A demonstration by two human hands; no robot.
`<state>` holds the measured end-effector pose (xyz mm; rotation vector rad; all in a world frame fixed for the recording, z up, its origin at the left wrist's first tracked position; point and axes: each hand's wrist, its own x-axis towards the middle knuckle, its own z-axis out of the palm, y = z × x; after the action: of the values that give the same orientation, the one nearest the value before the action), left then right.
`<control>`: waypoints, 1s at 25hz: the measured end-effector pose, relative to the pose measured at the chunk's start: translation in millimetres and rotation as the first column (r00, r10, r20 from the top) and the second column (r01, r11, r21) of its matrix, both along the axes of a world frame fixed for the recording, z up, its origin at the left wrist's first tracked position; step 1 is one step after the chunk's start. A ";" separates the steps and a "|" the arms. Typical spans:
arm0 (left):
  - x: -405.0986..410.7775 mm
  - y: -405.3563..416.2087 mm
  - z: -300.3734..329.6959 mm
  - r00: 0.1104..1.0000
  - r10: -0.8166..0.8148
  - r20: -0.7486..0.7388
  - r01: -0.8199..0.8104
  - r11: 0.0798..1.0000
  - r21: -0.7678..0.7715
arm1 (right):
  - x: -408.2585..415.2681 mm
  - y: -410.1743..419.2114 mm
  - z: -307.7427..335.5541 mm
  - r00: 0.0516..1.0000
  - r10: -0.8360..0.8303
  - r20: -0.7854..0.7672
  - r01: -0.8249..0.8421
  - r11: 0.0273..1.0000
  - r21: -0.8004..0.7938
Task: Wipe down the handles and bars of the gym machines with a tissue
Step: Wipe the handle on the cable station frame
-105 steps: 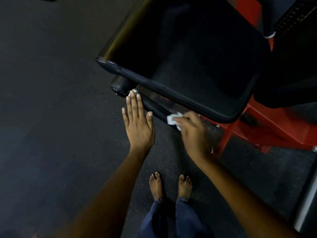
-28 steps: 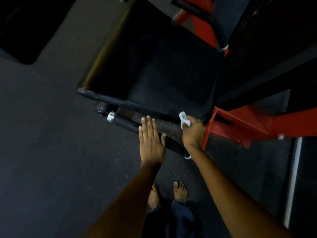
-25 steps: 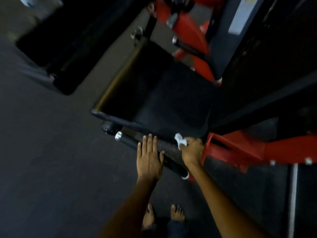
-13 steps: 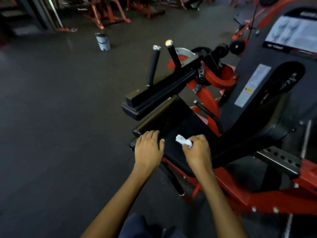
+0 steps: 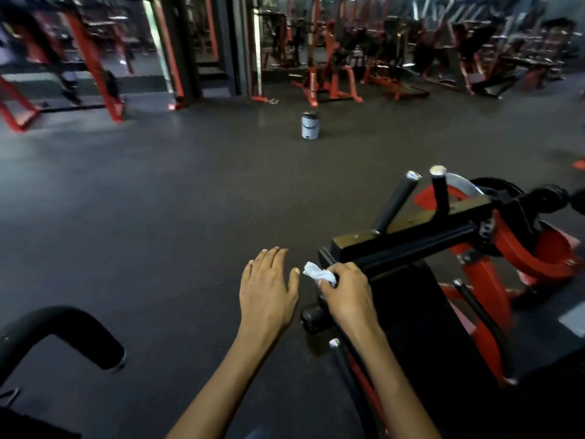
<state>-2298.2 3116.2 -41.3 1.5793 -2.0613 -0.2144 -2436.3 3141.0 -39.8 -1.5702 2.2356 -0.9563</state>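
Note:
My right hand [image 5: 346, 296] pinches a crumpled white tissue [image 5: 318, 272] at the near end of the black arm [image 5: 411, 242] of a red and black gym machine. My left hand [image 5: 267, 289] hovers flat with fingers straight, just left of the tissue, holding nothing. Two black upright handles with silver caps [image 5: 395, 204] [image 5: 440, 193] rise from the arm farther right. A black padded seat [image 5: 411, 318] lies below my right hand, with a low black bar [image 5: 340, 353] at its front.
A curved black padded handle [image 5: 63, 331] of another machine stands at the lower left. A grey bucket [image 5: 309, 125] sits on the dark rubber floor ahead. Red racks [image 5: 95, 58] and more machines [image 5: 332, 77] line the far side.
My view has lifted from the floor under the seat to the room ahead. Both hands rose from the low bar to the machine's upper arm; the right still holds the tissue.

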 end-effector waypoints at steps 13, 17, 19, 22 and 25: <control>112.2 -114.6 2.8 0.837 0.546 -0.028 -0.546 0.837 -0.015 | 129.0 -199.2 12.4 0.842 0.539 -0.032 -0.537 0.842 0.057; 140.2 -106.3 2.2 0.714 0.698 -0.054 -0.700 0.710 -0.070 | 193.6 -229.5 10.0 0.676 0.736 0.033 -0.737 0.676 0.024; 151.2 -101.0 4.0 0.633 0.769 -0.095 -0.774 0.623 -0.113 | 225.7 -236.1 7.7 0.566 0.822 0.055 -0.824 0.567 -0.002; 162.5 -89.2 13.2 0.474 0.871 -0.131 -0.874 0.446 -0.196 | 265.0 -230.1 7.4 0.349 0.930 0.116 -0.933 0.356 -0.043; 164.3 -69.4 27.2 0.332 0.924 -0.189 -0.913 0.265 -0.310 | 291.2 -212.8 13.2 0.096 0.974 0.206 -0.983 0.126 -0.134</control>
<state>-2134.0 3046.9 -14.1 2.2188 -0.7439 0.6182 -2145.1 2928.2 -26.6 -2.1706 0.5096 -0.5357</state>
